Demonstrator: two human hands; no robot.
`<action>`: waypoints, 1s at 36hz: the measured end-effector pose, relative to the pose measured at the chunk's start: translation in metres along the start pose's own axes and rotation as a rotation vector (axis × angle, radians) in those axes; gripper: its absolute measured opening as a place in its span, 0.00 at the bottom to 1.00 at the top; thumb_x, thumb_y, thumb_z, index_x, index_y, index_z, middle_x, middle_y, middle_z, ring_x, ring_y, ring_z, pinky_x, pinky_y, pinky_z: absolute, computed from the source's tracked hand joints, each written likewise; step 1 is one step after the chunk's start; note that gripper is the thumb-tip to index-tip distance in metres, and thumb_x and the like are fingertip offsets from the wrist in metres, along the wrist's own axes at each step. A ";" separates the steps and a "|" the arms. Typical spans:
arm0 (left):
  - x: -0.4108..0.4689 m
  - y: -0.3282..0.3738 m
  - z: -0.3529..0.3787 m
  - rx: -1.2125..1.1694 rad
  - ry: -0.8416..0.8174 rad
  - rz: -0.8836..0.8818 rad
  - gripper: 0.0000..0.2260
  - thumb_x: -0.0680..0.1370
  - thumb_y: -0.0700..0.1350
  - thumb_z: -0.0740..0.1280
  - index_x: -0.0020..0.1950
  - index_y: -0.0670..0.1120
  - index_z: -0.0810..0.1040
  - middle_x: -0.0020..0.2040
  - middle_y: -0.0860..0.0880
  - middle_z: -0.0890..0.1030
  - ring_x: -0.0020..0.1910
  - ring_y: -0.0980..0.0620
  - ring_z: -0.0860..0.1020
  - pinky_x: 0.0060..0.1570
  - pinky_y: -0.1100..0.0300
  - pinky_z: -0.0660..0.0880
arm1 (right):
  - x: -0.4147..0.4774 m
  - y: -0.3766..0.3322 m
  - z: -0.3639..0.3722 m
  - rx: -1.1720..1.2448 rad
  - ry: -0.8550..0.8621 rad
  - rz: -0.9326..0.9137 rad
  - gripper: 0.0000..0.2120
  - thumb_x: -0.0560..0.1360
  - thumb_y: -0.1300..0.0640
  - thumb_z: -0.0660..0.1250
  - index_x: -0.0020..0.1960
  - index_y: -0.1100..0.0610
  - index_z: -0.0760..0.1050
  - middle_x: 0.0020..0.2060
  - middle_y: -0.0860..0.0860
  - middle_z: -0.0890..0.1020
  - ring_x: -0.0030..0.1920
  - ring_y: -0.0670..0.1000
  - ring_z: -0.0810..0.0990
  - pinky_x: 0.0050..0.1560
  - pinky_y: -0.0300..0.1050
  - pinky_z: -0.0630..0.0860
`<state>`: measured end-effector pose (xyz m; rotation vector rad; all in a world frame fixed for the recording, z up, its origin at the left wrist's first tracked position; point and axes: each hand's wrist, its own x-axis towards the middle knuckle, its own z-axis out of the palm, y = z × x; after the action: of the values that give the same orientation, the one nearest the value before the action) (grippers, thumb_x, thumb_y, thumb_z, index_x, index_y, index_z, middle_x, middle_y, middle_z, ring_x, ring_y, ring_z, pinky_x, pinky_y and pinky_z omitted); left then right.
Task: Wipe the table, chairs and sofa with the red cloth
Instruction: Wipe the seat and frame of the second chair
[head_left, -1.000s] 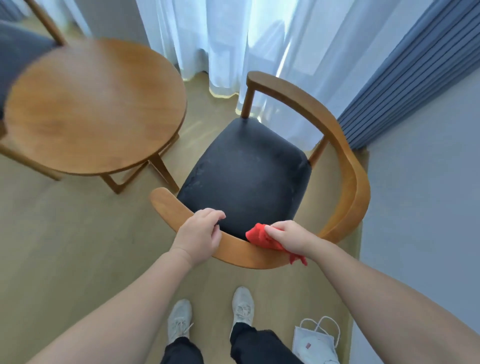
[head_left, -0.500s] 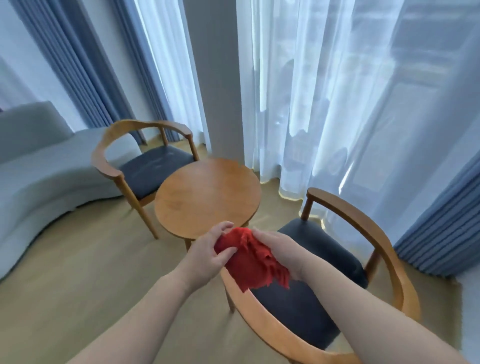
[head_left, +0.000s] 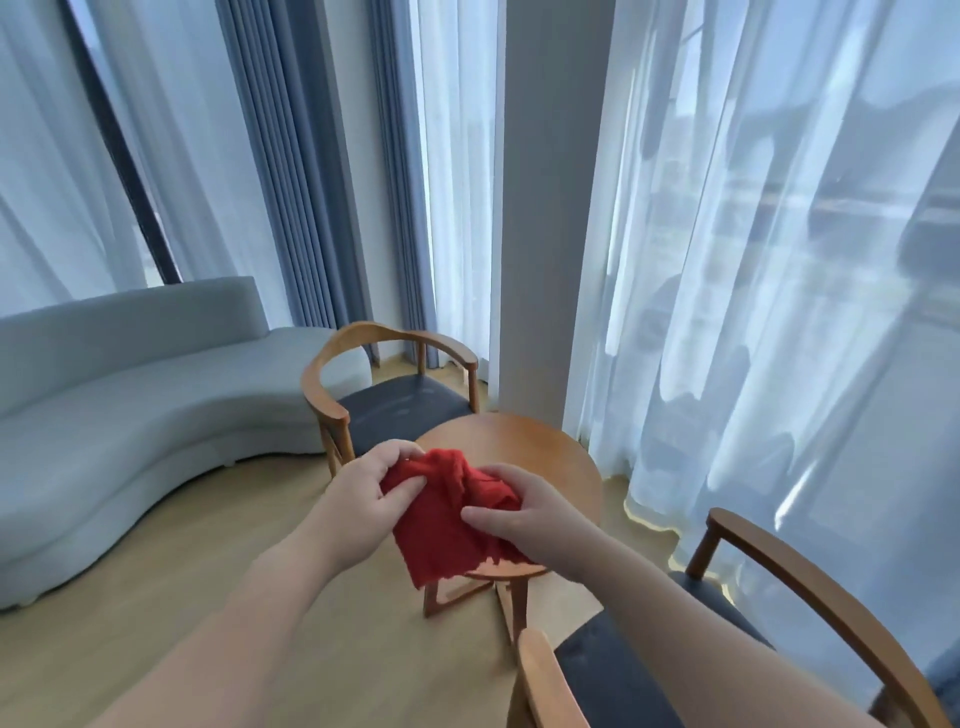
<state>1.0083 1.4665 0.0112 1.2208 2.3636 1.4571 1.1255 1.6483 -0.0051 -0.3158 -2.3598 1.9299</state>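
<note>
I hold the red cloth in the air in front of me with both hands. My left hand pinches its upper left edge and my right hand grips its bunched right side. The cloth hangs over the near edge of the round wooden table. A wooden armchair with a dark seat stands beyond the table. A second armchair stands at the lower right, under my right forearm. The light grey sofa curves along the left.
Sheer white curtains hang behind the table and right chair, blue drapes behind the far chair, with a grey pillar between them. Bare wooden floor lies between me, the sofa and the table.
My view has lifted from the near chair to the room. My hands left the chair's back rail and now both hold the cloth up, raised and spread over the table's edge.
</note>
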 end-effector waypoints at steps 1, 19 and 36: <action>0.003 -0.004 -0.010 0.007 0.011 0.011 0.09 0.77 0.42 0.67 0.51 0.57 0.76 0.43 0.59 0.79 0.44 0.60 0.77 0.42 0.73 0.69 | 0.009 -0.005 0.007 -0.024 0.020 -0.019 0.15 0.69 0.49 0.73 0.55 0.46 0.78 0.47 0.49 0.83 0.47 0.49 0.83 0.48 0.48 0.82; 0.043 -0.126 -0.194 -0.070 0.232 -0.020 0.08 0.77 0.45 0.68 0.45 0.59 0.77 0.43 0.63 0.80 0.43 0.63 0.77 0.39 0.65 0.73 | 0.150 -0.070 0.184 -0.369 0.087 -0.287 0.20 0.70 0.38 0.69 0.59 0.42 0.75 0.52 0.38 0.75 0.53 0.40 0.75 0.51 0.37 0.75; 0.153 -0.220 -0.240 -0.216 0.020 -0.231 0.25 0.63 0.43 0.79 0.56 0.52 0.75 0.48 0.50 0.81 0.48 0.54 0.80 0.49 0.60 0.77 | 0.324 -0.058 0.191 -0.208 0.004 -0.244 0.12 0.79 0.58 0.61 0.53 0.46 0.81 0.42 0.45 0.84 0.43 0.44 0.81 0.42 0.35 0.78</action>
<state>0.6666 1.3533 0.0118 0.8552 2.2004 1.6004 0.7669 1.5215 -0.0109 -0.0392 -2.4670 1.5816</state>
